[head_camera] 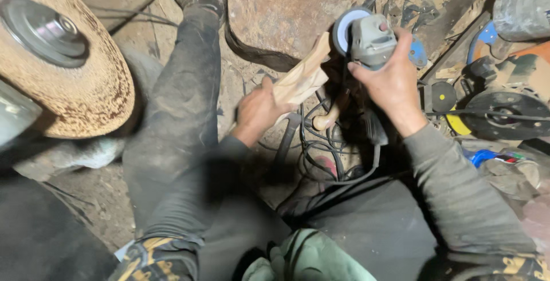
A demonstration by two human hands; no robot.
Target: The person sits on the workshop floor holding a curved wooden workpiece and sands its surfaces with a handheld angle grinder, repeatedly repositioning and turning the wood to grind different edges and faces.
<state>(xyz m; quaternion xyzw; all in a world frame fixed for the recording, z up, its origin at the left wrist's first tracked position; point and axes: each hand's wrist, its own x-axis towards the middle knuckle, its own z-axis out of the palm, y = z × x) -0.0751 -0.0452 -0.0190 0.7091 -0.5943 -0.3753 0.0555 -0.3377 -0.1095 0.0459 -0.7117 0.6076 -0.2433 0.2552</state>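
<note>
Your two hands are in view: left hand (259,109) and right hand (391,80). One pale carved wood piece (302,77) in your left. One grey angle grinder (369,39) in your right, with one round disc (345,29). One large fibrous buffing wheel (80,86) at your left. One flat stone slab (275,12) ahead. One tangle of black cables (321,143); strands too knotted to count. One wooden handle (329,118) among them. One dark toothed wheel (507,112) at your right.

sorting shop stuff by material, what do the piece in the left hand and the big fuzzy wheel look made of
Carved piece in the left hand: looks like pale, unfinished wood, with visible grain and a matte surface. Big wheel: seemingly tan fibre or cloth, going by its fuzzy, frayed rim, with a grey, apparently metal hub.
</note>
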